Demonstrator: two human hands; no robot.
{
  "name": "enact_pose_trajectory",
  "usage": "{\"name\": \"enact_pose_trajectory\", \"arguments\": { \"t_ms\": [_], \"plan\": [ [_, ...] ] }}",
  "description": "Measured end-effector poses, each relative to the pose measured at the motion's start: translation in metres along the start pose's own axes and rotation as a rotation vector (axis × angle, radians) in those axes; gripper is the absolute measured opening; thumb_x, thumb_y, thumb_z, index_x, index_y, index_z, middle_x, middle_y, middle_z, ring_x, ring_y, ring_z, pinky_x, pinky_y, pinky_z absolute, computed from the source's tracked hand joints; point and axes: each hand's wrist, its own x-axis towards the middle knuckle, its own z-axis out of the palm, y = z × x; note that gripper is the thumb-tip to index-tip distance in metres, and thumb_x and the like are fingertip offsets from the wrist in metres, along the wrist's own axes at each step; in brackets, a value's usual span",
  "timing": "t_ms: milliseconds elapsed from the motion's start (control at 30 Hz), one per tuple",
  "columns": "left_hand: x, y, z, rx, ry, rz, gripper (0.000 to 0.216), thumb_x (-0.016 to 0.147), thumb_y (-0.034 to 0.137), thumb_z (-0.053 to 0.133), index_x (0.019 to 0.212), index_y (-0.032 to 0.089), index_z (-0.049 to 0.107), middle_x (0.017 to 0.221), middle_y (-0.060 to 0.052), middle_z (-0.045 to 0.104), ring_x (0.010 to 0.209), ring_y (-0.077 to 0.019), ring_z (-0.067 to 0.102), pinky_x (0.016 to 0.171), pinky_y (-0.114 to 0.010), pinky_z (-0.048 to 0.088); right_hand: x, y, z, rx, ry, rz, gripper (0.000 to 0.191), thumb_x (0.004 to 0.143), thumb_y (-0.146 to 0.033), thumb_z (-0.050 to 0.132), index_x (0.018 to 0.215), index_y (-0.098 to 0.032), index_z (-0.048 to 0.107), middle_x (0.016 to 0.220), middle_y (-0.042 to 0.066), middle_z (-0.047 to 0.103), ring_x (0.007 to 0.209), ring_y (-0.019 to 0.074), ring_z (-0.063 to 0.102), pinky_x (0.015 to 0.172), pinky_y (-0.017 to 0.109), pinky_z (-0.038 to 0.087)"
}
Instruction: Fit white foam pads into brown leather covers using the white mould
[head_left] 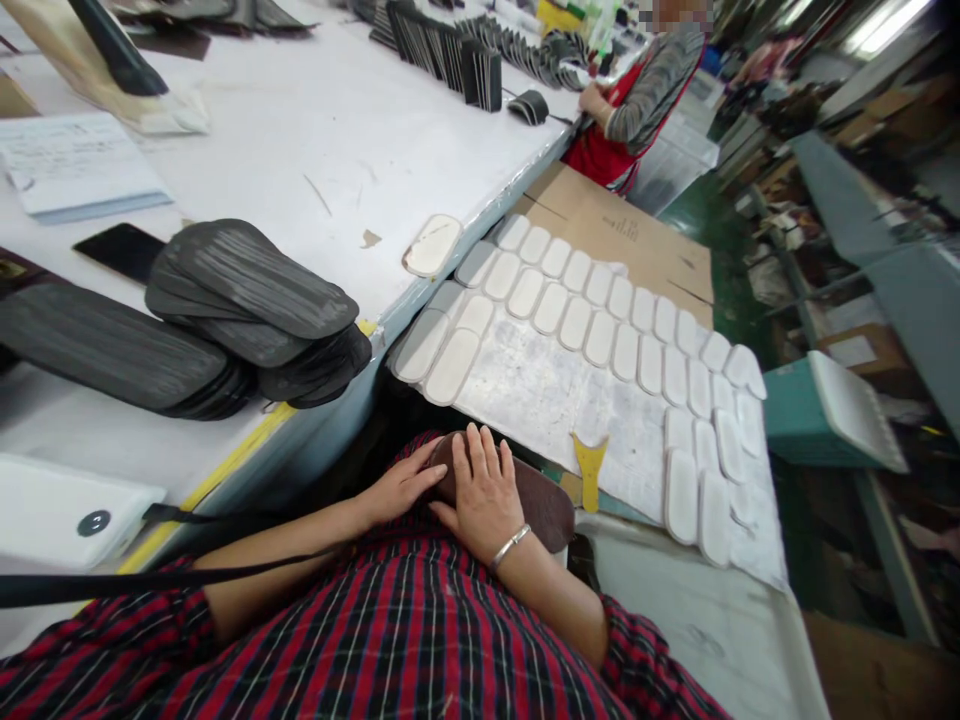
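Observation:
A dark brown rounded-end piece (546,505), which looks like leather, lies across my lap against the checked shirt. My left hand (401,487) holds its left end, thumb on top and the other fingers along the far edge, partly hidden. Flat on the upper face of the piece rests my right hand (484,490), fingers stretched out and slightly apart. A silver bangle (510,547) circles the right wrist. Just beyond the piece is a board (555,370) bearing rows of pale rounded pieces (575,325), with a yellow forked tool (591,470) at its near edge.
On the white table (262,140) at left are stacked dark grey rounded pieces (255,275), a phone (120,250), a notepad (82,165) and a white device (75,510). A co-worker in a red apron (611,140) stands at the table's far end. A teal bin (802,410) is at right.

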Motion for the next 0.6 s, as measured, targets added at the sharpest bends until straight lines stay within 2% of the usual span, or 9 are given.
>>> {"name": "enact_pose_trajectory", "arguments": {
  "t_ms": [167,267,467,600],
  "plan": [
    [0.001,0.004,0.008,0.034,0.048,-0.018,0.056,0.088,0.04,0.035,0.135,0.01,0.029,0.142,-0.012,0.03,0.131,-0.0211,0.027,0.111,-0.043,0.017,-0.001,-0.005,-0.002,0.021,-0.001,-0.004,0.093,0.069,-0.051,0.062,0.138,-0.003,0.023,0.146,0.018,0.012,0.135,0.029,-0.001,0.109,0.048,0.005],
    [0.001,0.005,0.011,0.055,0.047,-0.035,0.058,0.088,0.043,0.033,0.134,0.007,0.029,0.142,-0.013,0.031,0.131,-0.0214,0.027,0.111,-0.041,0.015,-0.013,0.006,-0.003,0.035,0.012,0.024,0.097,0.066,-0.056,0.062,0.139,-0.005,0.021,0.147,0.016,0.011,0.135,0.0274,0.0,0.11,0.044,0.006],
    [0.004,0.01,0.006,0.068,-0.006,-0.055,0.058,0.088,0.044,0.032,0.135,0.01,0.03,0.138,-0.01,0.038,0.129,-0.0236,0.031,0.109,-0.041,0.02,-0.078,0.047,-0.002,0.028,0.075,0.235,0.096,0.065,-0.05,0.063,0.139,-0.004,0.021,0.146,0.016,0.014,0.135,0.0265,0.004,0.11,0.043,0.01],
    [0.01,0.021,-0.011,0.265,-0.106,-0.055,0.056,0.086,0.045,0.036,0.132,0.013,0.037,0.131,-0.011,0.047,0.121,-0.0253,0.043,0.104,-0.044,0.029,-0.112,0.063,0.002,0.012,0.115,0.319,0.088,0.068,-0.041,0.062,0.137,-0.003,0.023,0.145,0.018,0.017,0.135,0.0268,0.007,0.108,0.045,0.014]
  ]
}}
